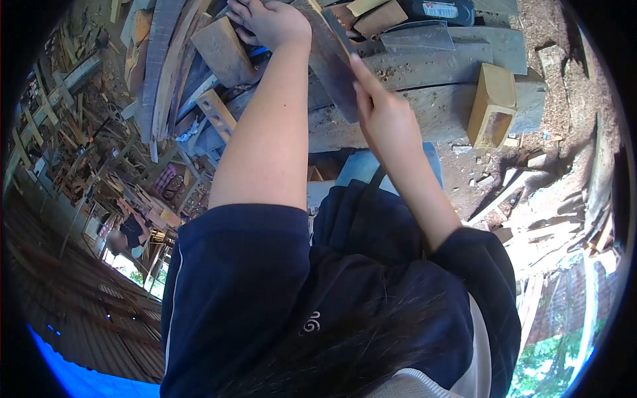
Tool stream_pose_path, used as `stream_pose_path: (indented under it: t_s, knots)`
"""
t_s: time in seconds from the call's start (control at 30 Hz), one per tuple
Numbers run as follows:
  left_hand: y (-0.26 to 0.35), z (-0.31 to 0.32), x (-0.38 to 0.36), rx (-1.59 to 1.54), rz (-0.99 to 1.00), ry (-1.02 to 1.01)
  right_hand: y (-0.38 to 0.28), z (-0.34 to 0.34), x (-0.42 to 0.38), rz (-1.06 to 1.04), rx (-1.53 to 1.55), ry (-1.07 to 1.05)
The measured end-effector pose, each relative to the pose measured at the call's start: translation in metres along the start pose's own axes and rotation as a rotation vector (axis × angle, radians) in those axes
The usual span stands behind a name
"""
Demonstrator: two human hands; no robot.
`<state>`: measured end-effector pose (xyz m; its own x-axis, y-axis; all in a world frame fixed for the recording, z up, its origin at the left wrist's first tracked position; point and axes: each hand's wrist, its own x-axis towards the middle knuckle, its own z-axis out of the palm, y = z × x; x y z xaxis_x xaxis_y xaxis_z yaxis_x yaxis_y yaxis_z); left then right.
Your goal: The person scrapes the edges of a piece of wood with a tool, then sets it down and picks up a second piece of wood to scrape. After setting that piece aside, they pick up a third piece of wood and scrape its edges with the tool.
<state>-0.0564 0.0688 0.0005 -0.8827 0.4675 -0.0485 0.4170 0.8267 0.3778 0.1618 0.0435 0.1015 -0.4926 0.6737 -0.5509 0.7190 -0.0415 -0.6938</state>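
My left hand (275, 25) is at the top of the view, fingers apart and bent over the wood, beside a thick wooden block (224, 52). Part of it is cut off by the frame's upper edge. To the right, my right hand (391, 119) is closed round the near end of a long, thin, dark strip (338, 32), its index finger stretched along it. Whether this strip is a tool blade or a slat, I cannot tell. Close to its left side lies a smooth dark board (332, 69), running toward me from between the hands.
Worn planks (418, 66) dusted with shavings form the work surface. A hollow rectangular wooden block (493, 106) stands at its right end. A dark object with a barcode label (439, 10) lies at the back. Stacked boards (162, 73) fill the left; a person (131, 232) is farther off.
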Motion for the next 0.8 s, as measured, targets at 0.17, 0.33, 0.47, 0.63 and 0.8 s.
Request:
stream_pose_path:
  t_s: [0.17,0.33,0.47,0.63,0.8]
  knots:
    - [0.033,-0.015,0.002,0.132,-0.285,-0.143,0.024,-0.004,-0.023,-0.028,0.025,0.030]
    - [0.032,-0.016,0.001,0.194,-0.271,-0.169,0.010,-0.031,-0.047,0.139,0.258,-0.018]
    - [0.034,-0.017,0.000,0.114,-0.275,-0.145,0.024,-0.032,-0.038,-0.067,0.258,-0.050]
    - [0.042,-0.026,-0.006,0.259,-0.255,-0.182,0.028,-0.032,-0.054,0.074,0.397,-0.086]
    - [0.041,-0.019,-0.004,0.239,-0.240,-0.126,0.047,-0.046,-0.083,0.157,0.336,-0.071]
